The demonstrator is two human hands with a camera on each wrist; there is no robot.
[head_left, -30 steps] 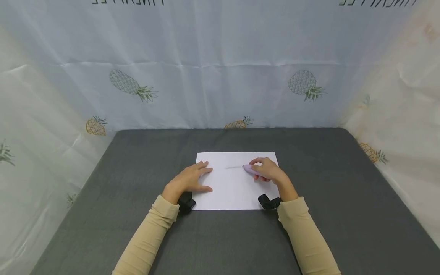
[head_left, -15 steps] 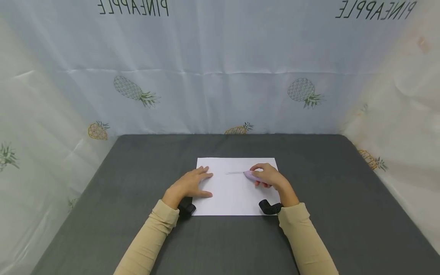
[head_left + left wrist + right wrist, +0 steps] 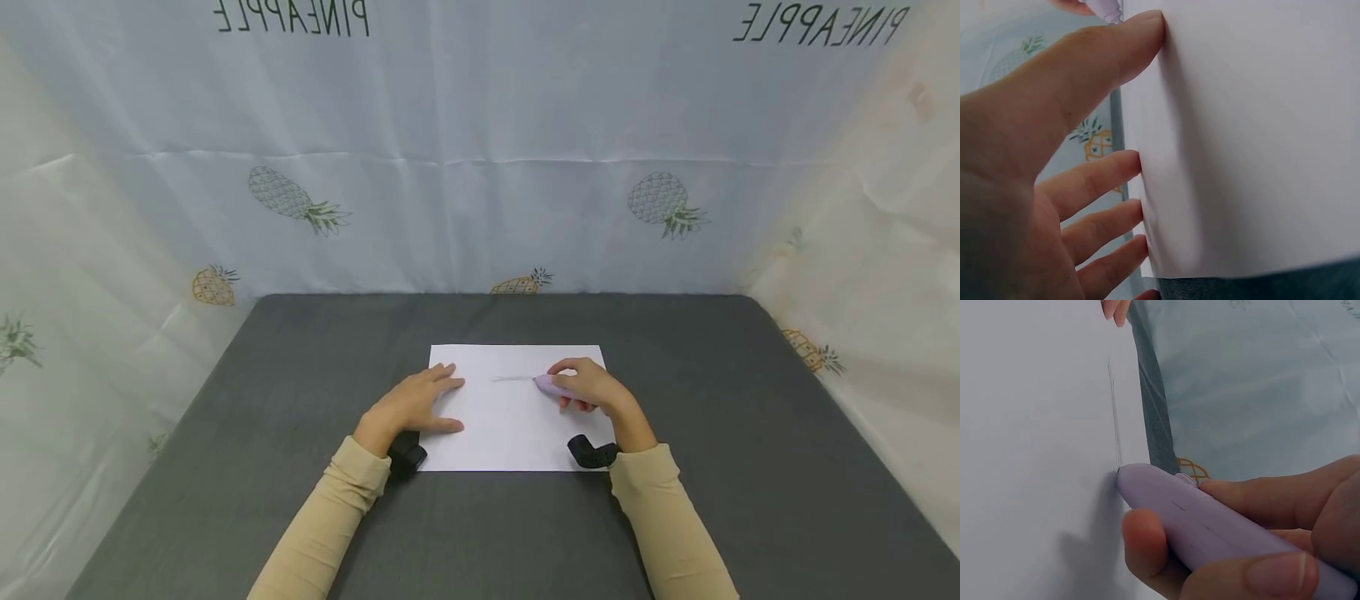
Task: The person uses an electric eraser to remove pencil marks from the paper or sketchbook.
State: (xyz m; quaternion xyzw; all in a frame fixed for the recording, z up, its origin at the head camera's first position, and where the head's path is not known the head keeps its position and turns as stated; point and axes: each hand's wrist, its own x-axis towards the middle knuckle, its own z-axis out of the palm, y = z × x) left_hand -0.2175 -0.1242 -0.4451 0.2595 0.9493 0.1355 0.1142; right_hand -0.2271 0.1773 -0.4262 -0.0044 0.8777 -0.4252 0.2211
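A white sheet of paper [image 3: 495,433] lies on the dark table. My left hand [image 3: 412,400] rests on its left part, fingers spread; in the left wrist view the thumb and fingertips touch the sheet. My right hand [image 3: 596,385] grips a lavender utility knife [image 3: 1191,515] with a small ribbed slider, its dark tip against the paper. Thin, nearly parallel lines [image 3: 1114,412] run from the tip across the upper part of the sheet, towards the left hand. Whether they go through the paper I cannot tell.
Black wrist-worn devices [image 3: 592,452] sit by both wrists, over the sheet's lower corners. The dark grey tabletop [image 3: 480,533] extends around the paper. Behind it and at the sides hangs a pale curtain [image 3: 480,225] printed with pineapples.
The head view has tilted up slightly, so the scene sits lower in it. My right hand and the utility knife have shifted slightly right along the lines. My left hand stays on the paper.
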